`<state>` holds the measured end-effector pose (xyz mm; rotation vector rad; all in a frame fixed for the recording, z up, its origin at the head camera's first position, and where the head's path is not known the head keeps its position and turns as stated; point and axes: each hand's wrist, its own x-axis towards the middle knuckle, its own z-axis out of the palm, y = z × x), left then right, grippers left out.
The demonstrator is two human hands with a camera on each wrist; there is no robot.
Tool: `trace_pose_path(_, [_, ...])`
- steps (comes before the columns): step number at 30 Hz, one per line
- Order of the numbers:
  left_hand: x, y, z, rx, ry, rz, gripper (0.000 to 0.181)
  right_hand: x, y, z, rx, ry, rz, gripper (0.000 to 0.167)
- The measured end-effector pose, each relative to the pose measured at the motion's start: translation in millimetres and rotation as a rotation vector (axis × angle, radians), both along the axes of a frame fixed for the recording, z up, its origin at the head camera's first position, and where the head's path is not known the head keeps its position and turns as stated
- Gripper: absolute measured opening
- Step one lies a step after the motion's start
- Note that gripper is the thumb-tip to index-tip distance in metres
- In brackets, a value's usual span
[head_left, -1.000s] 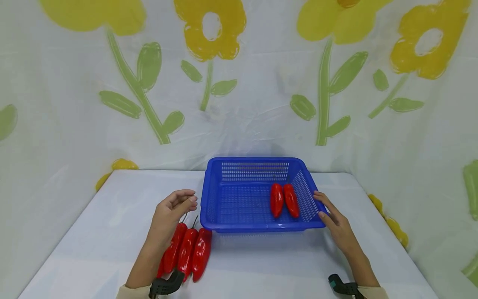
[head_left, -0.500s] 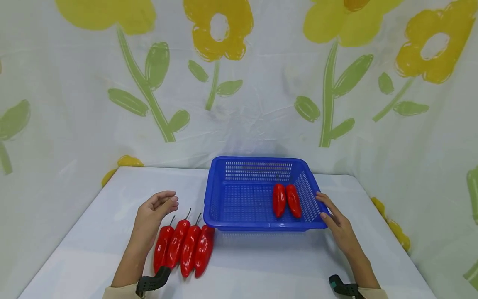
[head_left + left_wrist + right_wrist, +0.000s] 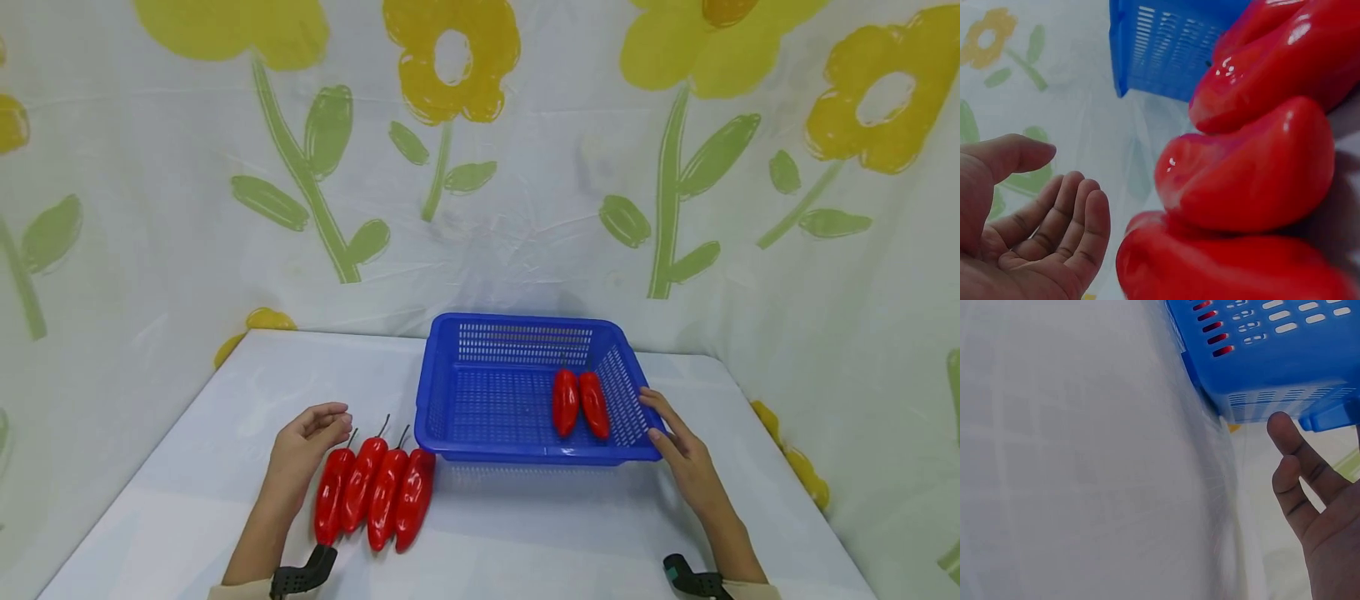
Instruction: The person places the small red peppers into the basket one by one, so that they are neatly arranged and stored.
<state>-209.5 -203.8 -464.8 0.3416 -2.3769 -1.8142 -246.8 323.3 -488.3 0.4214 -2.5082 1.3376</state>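
Note:
My left hand (image 3: 300,442) hovers just left of a row of several shiny red chili peppers (image 3: 362,485), fingertips near the leftmost pepper's stem. In the left wrist view, that hand (image 3: 1047,231) has loosely bent fingers, thumb apart, nothing between them; the peppers (image 3: 1247,169) lie beside it. On the right, my right hand (image 3: 686,458) rests its fingertips and thumb on the right rim of a blue plastic basket (image 3: 517,454). Two red chili peppers (image 3: 566,404) lie side by side inside, toward its right. The right wrist view shows relaxed fingers (image 3: 1297,481) below the perforated basket wall (image 3: 1272,375).
A white table (image 3: 540,533) bears everything, its far edge close to a white curtain (image 3: 525,250) printed with yellow flowers. The basket stands near the table's back, just behind the right end of the pepper row.
My left hand has drawn back leftward from beside the basket, uncovering the leftmost pepper. The head view has turned slightly left. My right hand stays at the basket's rim.

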Motion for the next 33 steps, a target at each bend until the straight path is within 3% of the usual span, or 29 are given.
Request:
trace_pose_path(8, [11.5,-11.4,-4.8,-0.011,-0.031,0.024,0.055,-0.6,1,0.7,0.015,-0.004,-0.001,0.048])
trace_pose_path(17, [17.2,-21.9,-6.2,-0.073,-0.131,-0.037,0.062,0.5,0,0.8,0.018,-0.015,-0.009,0.048])
trace_pose_path(27, [26.4,-20.3,-15.0,-0.123,-0.201,-0.049,0.064,1.3,0,3.4,0.015,-0.021,-0.008,0.049])
trace_pose_path(33, [29.3,-18.3,-13.3,-0.18,-0.255,-0.042,0.069,1.4,0,3.6,0.014,-0.024,-0.009,0.049])
